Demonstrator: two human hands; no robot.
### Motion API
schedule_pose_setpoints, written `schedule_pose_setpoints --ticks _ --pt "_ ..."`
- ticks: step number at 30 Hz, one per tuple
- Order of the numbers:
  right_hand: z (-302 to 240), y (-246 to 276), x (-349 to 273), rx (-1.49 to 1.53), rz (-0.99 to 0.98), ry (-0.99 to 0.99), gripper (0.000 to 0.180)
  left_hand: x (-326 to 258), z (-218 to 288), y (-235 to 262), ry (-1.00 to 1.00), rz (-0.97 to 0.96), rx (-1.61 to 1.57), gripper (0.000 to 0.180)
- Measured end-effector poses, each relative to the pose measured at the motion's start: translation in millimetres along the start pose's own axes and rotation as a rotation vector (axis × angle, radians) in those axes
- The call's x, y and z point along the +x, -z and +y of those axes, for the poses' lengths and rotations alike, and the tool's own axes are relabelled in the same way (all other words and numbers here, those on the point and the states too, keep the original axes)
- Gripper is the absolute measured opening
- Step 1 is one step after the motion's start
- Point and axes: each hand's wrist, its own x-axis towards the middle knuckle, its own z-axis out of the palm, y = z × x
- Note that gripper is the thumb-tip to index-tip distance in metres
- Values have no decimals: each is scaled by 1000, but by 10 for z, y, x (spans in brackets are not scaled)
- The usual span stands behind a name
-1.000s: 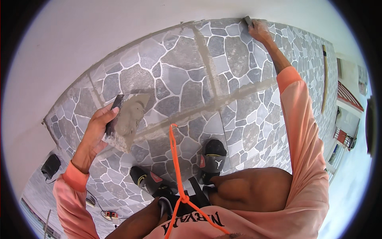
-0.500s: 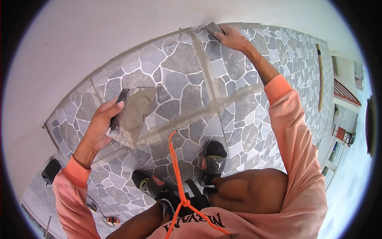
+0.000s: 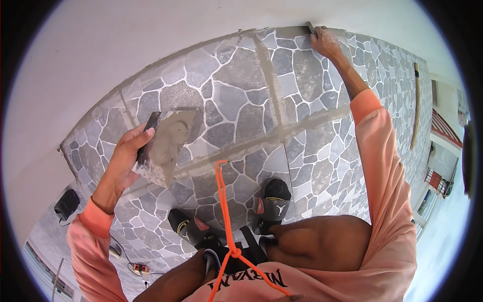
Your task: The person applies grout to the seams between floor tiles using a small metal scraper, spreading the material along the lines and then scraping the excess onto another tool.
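My left hand point(image 3: 127, 151) is closed round the dark edge grip of a wide putty knife point(image 3: 172, 143), held above the floor. Grey-beige grout lies smeared on its flat face. At the far side, my right hand point(image 3: 327, 43) pinches a small grey scraper point(image 3: 311, 28), set against the strip where the tiles meet the wall. Wet-looking grout point(image 3: 293, 32) runs along this edge, left of the scraper. Wide smeared bands of grout point(image 3: 271, 85) also cover the joints between the stone-pattern tiles point(image 3: 239, 70). My right fingers are whitened with dust.
A pale wall point(image 3: 126, 45) bounds the floor at the far side. My sandalled feet stand on the tiles, with an orange cord point(image 3: 225, 206) hanging between them. A long wooden strip point(image 3: 415, 105) lies at right. A black box point(image 3: 66, 205) and a cabled power socket point(image 3: 141, 269) sit at lower left.
My right hand has slid the scraper to the right along the wall edge, and a grout strip shows behind it. My left hand holds the putty knife in nearly the same place.
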Motion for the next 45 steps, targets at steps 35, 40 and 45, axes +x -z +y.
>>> schedule_pose_setpoints --ticks 35,40,45 --pt "-2475 2003 -1229 549 -282 699 27 -81 -27 -148 -171 -132 23 39" --pt "-2460 1941 -1226 466 -273 803 24 -145 -14 -310 -139 -85 38 19" --pt "-2403 1899 -1231 400 -257 870 24 -83 -46 -292 -131 -106 45 20"
